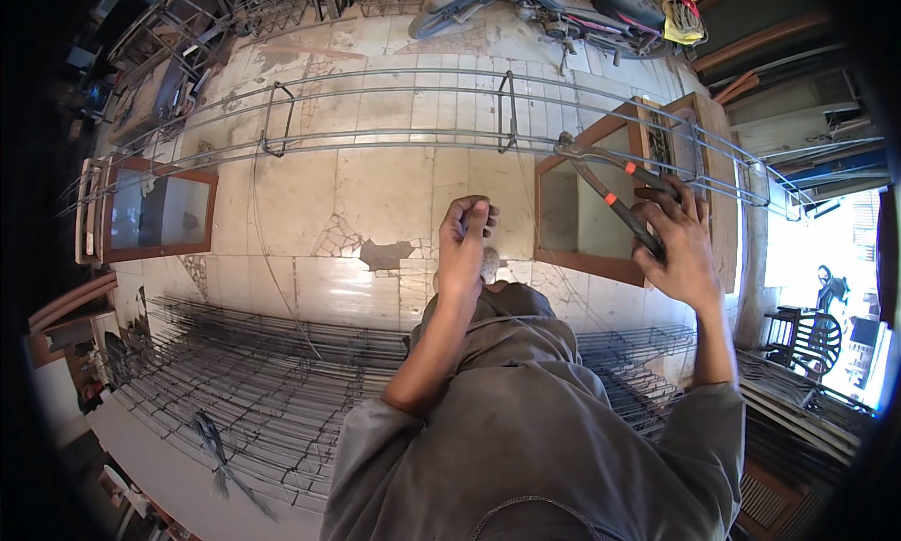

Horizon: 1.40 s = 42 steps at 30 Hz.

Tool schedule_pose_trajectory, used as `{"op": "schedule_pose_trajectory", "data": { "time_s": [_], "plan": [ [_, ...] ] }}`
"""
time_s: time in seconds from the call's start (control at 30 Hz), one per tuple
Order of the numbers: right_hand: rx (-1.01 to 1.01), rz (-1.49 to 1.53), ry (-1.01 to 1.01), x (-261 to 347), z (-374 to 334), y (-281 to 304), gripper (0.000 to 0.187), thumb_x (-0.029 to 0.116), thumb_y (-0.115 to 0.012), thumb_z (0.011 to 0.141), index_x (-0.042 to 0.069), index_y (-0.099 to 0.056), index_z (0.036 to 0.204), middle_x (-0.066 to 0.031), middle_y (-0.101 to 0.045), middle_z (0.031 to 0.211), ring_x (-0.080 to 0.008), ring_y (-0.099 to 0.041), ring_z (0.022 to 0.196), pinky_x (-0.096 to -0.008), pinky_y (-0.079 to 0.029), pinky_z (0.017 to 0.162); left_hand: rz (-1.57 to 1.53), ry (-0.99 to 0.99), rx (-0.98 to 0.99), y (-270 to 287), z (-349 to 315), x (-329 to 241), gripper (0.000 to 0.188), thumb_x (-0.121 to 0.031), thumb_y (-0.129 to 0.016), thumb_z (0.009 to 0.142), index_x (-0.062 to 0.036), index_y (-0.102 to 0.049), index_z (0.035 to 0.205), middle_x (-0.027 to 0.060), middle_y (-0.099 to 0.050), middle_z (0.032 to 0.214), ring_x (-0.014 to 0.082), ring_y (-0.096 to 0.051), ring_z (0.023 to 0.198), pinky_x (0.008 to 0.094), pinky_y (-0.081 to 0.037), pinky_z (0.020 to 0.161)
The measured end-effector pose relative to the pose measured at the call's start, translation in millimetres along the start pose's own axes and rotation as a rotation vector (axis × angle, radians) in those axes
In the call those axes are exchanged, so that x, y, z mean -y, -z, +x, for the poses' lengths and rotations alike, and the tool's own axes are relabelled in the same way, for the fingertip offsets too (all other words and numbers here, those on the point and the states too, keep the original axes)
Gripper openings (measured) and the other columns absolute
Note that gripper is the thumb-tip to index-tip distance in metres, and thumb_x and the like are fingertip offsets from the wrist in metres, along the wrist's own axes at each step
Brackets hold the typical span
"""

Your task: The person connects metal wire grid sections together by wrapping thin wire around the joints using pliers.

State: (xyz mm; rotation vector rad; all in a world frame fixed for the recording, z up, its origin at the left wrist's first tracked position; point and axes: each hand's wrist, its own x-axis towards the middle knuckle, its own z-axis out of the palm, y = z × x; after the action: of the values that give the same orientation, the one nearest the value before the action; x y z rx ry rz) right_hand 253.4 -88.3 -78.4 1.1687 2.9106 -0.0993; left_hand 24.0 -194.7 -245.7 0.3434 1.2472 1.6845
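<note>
The long rebar cage [422, 109] runs left to right just beyond both hands. The pincers [610, 198], gripped in the right hand [680, 245], slant up-left, head touching its near bar. The left hand [465, 245] is closed, seemingly pinching thin wire, nearer the body.

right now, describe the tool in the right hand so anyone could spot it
Find the long rebar cage lying across the cracked tile floor. At its right end, the right hand grips a pair of pincers whose head bites on a cage bar. Its dark handles carry orange bands, unlike the bare grey steel around it.
</note>
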Motion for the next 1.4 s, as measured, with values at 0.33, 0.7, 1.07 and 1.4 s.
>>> {"op": "schedule_pose_trajectory", "data": {
  "time_s": [0.33,0.7,1.07,1.4],
  "plan": [
    [0.359,-0.158,0.034,53.4,71.8,75.6,0.05,0.018,-0.072,0.07,0.008,-0.062,0.118,-0.02,-0.055,0.13,-0.0384,-0.03,0.141,-0.0579,-0.02,0.115,-0.088,0.023,0.182,-14.7,59.1,-0.6,0.037,-0.034,-0.062,0.096,-0.0017,-0.058,0.115,0.0096,-0.067,0.106,0.0159,-0.061,0.099,0.0303,-0.047,0.086],
    [0.58,-0.423,-0.167,145.4,125.8,82.3,0.044,0.019,-0.074,0.071,0.01,-0.066,0.113,-0.0219,-0.05,0.136,-0.0405,-0.03,0.14,-0.0563,-0.02,0.115,-0.224,0.18,0.339,-21.3,77.0,-1.7,0.032,-0.028,-0.064,0.095,-0.0007,-0.059,0.112,0.0066,-0.069,0.096,0.011,-0.063,0.085,0.0263,-0.048,0.076],
    [0.526,-0.666,-0.202,171.6,127.7,66.4,0.039,0.019,-0.077,0.07,0.011,-0.065,0.107,-0.0125,-0.061,0.122,-0.0296,-0.045,0.125,-0.0502,-0.032,0.107,-0.07,0.188,0.281,-25.3,79.6,-14.8,0.028,-0.024,-0.07,0.091,-0.0009,-0.059,0.103,0.0007,-0.06,0.079,0.0088,-0.05,0.071,0.0248,-0.042,0.066],
    [0.525,-0.725,-0.183,173.0,130.1,65.0,0.037,0.021,-0.078,0.07,0.01,-0.066,0.104,-0.0087,-0.063,0.118,-0.03,-0.047,0.12,-0.0486,-0.035,0.103,0.194,-0.225,0.286,-17.8,112.5,-2.6,0.027,-0.009,-0.07,0.085,0.0004,-0.063,0.109,0.0164,-0.064,0.07,0.0236,-0.058,0.048,0.0365,-0.044,0.049]
  ]
}}
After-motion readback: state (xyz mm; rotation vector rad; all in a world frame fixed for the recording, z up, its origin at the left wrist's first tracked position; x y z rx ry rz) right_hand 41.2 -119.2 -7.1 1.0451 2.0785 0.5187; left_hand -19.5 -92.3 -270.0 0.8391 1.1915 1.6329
